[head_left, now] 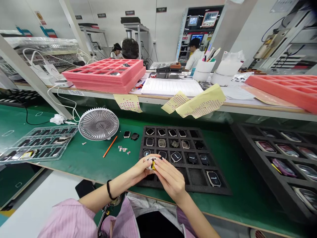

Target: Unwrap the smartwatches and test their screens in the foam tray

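Observation:
Both hands meet above the near edge of a black foam tray [223,178]. Between the fingertips is a small silver smartwatch case [150,163] with a yellow and black part showing on it. My left hand [140,170] grips it from the left, and my right hand [172,178] closes on it from the right. Fingers cover much of the case. Several square smartwatches sit in the tray's compartments, among them a pale-framed watch [213,178] at the near right. Two watch pieces [130,135] lie beyond the tray's left side.
A white fan [99,124], an orange stick [110,146] and small metallic bits [123,149] are on the green mat left of the tray. Further left lies a clear parts tray [39,142]. Another foam tray [279,158] stands right. Pink foam trays [106,77] rest on the shelf.

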`<act>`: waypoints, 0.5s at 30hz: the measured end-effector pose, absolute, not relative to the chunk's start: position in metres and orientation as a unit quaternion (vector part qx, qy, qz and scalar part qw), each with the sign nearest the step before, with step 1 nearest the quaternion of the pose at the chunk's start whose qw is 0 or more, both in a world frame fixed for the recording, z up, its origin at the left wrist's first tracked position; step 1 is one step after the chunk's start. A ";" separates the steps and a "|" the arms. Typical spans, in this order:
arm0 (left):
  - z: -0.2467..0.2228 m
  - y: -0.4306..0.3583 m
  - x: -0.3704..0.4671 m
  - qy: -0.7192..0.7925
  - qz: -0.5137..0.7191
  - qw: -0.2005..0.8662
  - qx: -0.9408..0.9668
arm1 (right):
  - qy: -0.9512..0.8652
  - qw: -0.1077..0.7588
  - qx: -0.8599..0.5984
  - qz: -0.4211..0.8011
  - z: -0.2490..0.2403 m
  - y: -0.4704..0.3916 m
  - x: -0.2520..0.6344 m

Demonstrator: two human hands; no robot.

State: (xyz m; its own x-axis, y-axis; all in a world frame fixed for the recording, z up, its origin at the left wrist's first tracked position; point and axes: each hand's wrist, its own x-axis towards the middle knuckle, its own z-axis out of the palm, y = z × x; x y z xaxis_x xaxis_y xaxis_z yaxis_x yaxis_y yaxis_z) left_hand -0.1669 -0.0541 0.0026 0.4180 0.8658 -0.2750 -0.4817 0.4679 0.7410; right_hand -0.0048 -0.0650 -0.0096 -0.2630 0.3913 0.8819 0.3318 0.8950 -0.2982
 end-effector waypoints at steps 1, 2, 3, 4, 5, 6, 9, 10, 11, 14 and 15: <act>0.004 -0.053 -0.167 0.331 0.426 0.789 0.294 | -0.793 0.565 -0.228 0.026 -0.009 -0.065 -0.005; 0.005 -0.053 -0.167 0.333 0.426 0.786 0.300 | -0.791 0.567 -0.229 0.027 -0.009 -0.065 -0.004; 0.006 -0.053 -0.167 0.335 0.426 0.782 0.308 | -0.790 0.568 -0.230 0.028 -0.009 -0.064 -0.004; 0.007 -0.052 -0.167 0.337 0.426 0.778 0.317 | -0.789 0.569 -0.230 0.027 -0.009 -0.064 -0.003; 0.008 -0.052 -0.167 0.340 0.427 0.772 0.326 | -0.790 0.569 -0.229 0.025 -0.010 -0.064 -0.001; 0.009 -0.052 -0.167 0.344 0.430 0.764 0.336 | -0.792 0.567 -0.226 0.020 -0.010 -0.064 0.000; 0.011 -0.053 -0.167 0.361 0.440 0.738 0.363 | -0.806 0.553 -0.211 0.006 -0.009 -0.064 0.006; 0.010 -0.053 -0.167 0.365 0.439 0.736 0.364 | -0.812 0.546 -0.206 0.001 -0.009 -0.063 0.007; 0.009 -0.053 -0.166 0.365 0.437 0.739 0.360 | -0.818 0.540 -0.199 -0.007 -0.008 -0.063 0.008; 0.004 -0.055 -0.163 0.352 0.431 0.769 0.316 | -0.832 0.524 -0.179 -0.032 -0.008 -0.061 0.008; 0.001 -0.057 -0.161 0.346 0.433 0.778 0.296 | -0.834 0.522 -0.175 -0.037 -0.008 -0.060 0.007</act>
